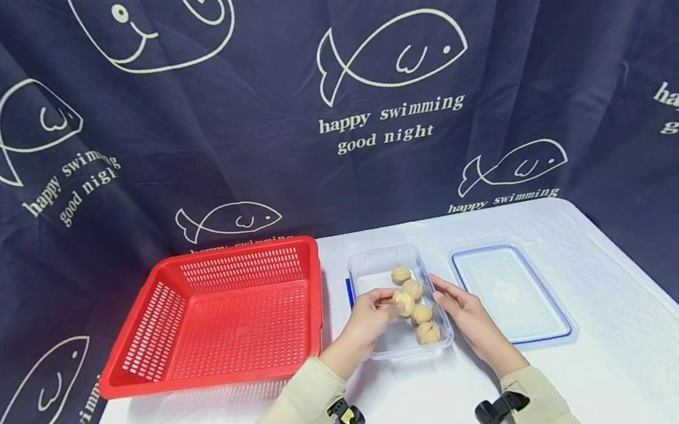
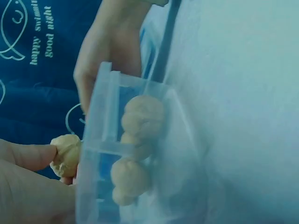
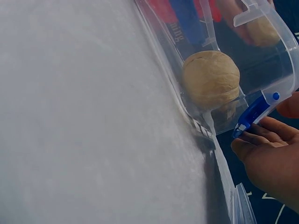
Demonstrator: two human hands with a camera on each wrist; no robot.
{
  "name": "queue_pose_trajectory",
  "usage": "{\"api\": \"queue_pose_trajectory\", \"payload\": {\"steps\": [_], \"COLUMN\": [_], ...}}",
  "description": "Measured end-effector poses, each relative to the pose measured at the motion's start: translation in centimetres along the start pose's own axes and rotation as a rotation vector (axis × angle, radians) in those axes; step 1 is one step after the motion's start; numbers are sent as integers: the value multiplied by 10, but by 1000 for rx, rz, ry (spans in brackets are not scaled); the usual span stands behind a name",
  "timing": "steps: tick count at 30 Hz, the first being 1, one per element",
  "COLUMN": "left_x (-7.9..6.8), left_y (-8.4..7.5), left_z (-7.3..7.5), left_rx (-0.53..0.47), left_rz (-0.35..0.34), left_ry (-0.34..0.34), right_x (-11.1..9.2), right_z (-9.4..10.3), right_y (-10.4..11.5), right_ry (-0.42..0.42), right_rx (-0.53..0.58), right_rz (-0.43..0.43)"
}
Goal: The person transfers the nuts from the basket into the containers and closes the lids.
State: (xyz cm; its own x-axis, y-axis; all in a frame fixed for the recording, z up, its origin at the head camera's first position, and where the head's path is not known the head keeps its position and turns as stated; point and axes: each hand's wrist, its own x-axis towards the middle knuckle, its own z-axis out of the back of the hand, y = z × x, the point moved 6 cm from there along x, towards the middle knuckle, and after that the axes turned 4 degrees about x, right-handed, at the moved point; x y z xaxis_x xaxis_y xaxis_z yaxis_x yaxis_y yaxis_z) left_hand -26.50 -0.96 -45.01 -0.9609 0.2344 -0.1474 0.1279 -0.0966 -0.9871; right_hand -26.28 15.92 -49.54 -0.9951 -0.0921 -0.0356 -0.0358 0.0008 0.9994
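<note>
My left hand point(image 1: 364, 321) pinches a walnut point(image 1: 403, 302) between thumb and fingers, above a clear plastic box point(image 1: 392, 354). In the left wrist view, that same walnut point(image 2: 66, 155) shows beside the box's rim. Several more walnuts point(image 1: 428, 332) lie inside the box in a rough line along its right half. On the right side, my right hand point(image 1: 473, 320) rests against the outside of the box wall with fairly straight fingers. From the right wrist, its fingertips show at the box's blue latch point(image 3: 254, 114); the thumb is partly cut off by the frame.
A large red plastic basket point(image 1: 216, 379) with perforated walls stands left of the box. To the right lies a clear lid point(image 1: 507, 293) with a blue seal, flat on the white table point(image 1: 632, 345). Behind the table hangs a dark blue curtain point(image 1: 285, 104) with fish drawings.
</note>
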Motion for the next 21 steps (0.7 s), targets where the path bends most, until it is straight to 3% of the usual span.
{"api": "queue_pose_trajectory", "payload": {"steps": [10, 17, 21], "left_x": [3, 3, 5], "left_y": [18, 24, 26], "left_z": [-9, -10, -11], "left_rx": [72, 159, 203], "left_rz": [95, 114, 125], "left_ry": [10, -16, -16], "right_x": [0, 0, -6], "right_z": [0, -1, -4], "right_y": [-1, 1, 14], "right_ry": [10, 15, 17], "right_rx": [5, 31, 36], "right_rz": [4, -1, -12]}}
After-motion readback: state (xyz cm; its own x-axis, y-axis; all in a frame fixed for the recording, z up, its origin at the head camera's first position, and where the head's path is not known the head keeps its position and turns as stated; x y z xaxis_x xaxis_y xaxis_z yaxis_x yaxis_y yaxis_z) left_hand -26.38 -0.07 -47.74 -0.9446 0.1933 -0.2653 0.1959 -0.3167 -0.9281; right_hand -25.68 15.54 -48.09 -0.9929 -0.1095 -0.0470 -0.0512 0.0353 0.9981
